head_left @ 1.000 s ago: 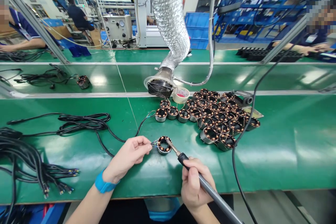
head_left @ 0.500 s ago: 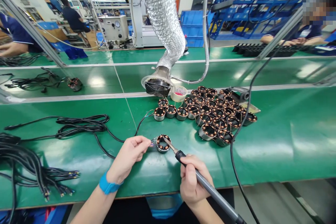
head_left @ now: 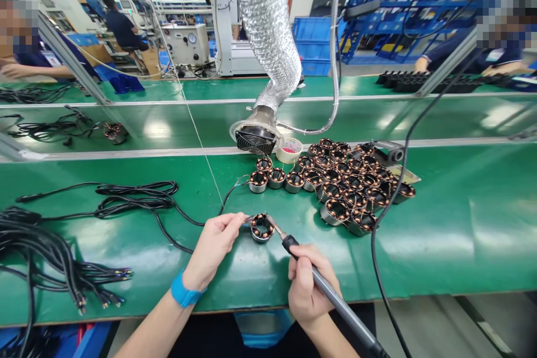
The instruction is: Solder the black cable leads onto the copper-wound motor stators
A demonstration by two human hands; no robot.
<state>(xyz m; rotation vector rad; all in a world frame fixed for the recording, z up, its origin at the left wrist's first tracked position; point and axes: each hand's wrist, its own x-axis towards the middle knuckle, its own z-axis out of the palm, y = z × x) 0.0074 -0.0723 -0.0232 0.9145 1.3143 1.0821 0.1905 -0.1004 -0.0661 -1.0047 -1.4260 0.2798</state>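
Note:
A copper-wound stator (head_left: 262,228) sits on the green table in front of me. My left hand (head_left: 221,236), with a blue band (head_left: 185,290) at the wrist, pinches thin wires (head_left: 249,218) at the stator's upper left. In my right hand (head_left: 309,285) is a soldering iron (head_left: 335,297), held by its dark grip. The iron's metal tip points up and left and lies at the stator's upper right rim. Whether the tip touches a wire is too small to tell.
Several stators (head_left: 352,182) stand grouped at the right, near a tape roll (head_left: 289,151). Above hangs a fume duct (head_left: 268,39) with a fan grille (head_left: 255,140). Black cables (head_left: 134,198) lie left, and a bundle (head_left: 42,249) at the far left. People sit across the table.
The iron's tip has moved from over the stator's middle to its upper right rim. My left hand has shifted slightly up, its pinch now nearer the stator's upper edge. The whole view has slid slightly.

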